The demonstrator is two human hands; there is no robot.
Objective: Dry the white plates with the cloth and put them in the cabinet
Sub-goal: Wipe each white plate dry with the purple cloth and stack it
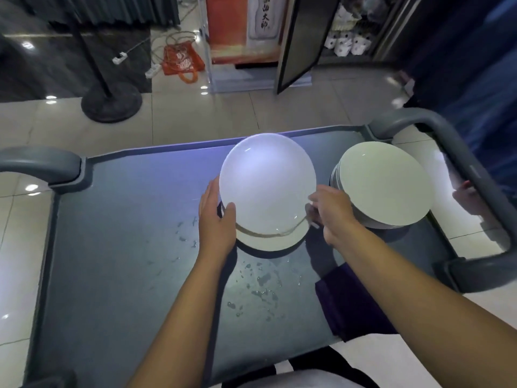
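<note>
Both hands are holding one white plate (pixel 267 177) by its edges, tilted up above a second plate (pixel 268 240) lying on the cart (pixel 112 247). Left hand (pixel 216 217) is gripping the left rim, thumb curling over the face. Right hand (pixel 331 211) is pinching the right rim; fingertips partly hidden. Stack of plates (pixel 383 183) is sitting just to the right, near the cart's grey handle (pixel 458 152). Purple cloth (pixel 344 306) is lying on the cart under the right forearm, untouched. Water drops (pixel 260 289) are scattering across the cart top. Cabinet (pixel 349 37) is standing open across the tiled floor, door (pixel 302 43) swung out.
</note>
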